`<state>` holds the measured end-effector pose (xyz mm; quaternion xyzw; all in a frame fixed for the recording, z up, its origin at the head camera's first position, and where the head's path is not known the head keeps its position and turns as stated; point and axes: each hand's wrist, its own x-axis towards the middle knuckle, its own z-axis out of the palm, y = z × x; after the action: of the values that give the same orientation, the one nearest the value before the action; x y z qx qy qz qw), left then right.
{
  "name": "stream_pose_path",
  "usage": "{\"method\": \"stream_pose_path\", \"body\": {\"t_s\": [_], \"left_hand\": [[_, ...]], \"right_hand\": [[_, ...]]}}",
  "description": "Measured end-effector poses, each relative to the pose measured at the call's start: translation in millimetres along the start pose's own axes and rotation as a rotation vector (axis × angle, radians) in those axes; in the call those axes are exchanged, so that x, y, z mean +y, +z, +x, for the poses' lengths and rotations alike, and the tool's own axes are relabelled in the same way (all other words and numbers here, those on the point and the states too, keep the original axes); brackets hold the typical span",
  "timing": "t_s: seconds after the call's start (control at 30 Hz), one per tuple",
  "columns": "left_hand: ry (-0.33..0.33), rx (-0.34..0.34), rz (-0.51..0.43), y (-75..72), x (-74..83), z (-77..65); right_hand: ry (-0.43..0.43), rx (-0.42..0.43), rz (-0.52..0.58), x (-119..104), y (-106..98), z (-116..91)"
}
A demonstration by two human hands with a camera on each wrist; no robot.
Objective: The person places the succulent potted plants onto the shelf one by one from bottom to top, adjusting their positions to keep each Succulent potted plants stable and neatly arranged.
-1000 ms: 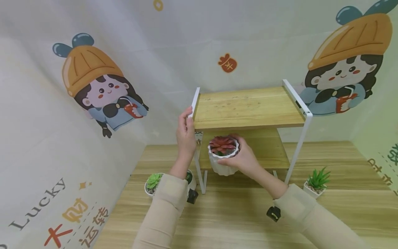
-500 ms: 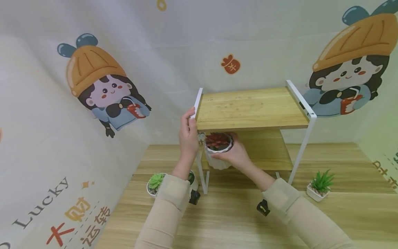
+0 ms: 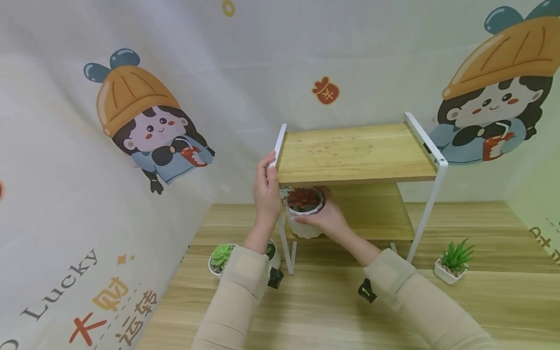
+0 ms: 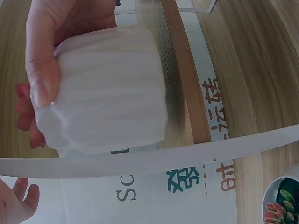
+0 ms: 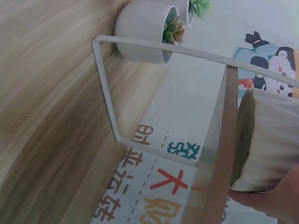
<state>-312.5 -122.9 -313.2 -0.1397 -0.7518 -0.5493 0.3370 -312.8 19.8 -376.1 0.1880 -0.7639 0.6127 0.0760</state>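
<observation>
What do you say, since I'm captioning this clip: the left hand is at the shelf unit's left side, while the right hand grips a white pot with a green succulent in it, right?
Not quite: the succulent in that pot is red, not green, as the head view shows. The left hand is at the shelf unit's left side, while the right hand grips a white pot.

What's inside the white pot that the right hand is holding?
The white pot in the right hand holds a red succulent. Its leaves and the pot's walls cover whatever lies beneath the plant.
</observation>
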Motion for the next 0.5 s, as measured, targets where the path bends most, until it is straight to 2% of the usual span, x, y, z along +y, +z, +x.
{"method": "stream_pose_path", "body": {"t_s": [0.5], "left_hand": [[-0.013, -0.015, 0.002, -0.9, 0.8, 0.0]], "right_hand": [[0.086, -0.005, -0.021, 9.5, 1.8, 3.9]]}}
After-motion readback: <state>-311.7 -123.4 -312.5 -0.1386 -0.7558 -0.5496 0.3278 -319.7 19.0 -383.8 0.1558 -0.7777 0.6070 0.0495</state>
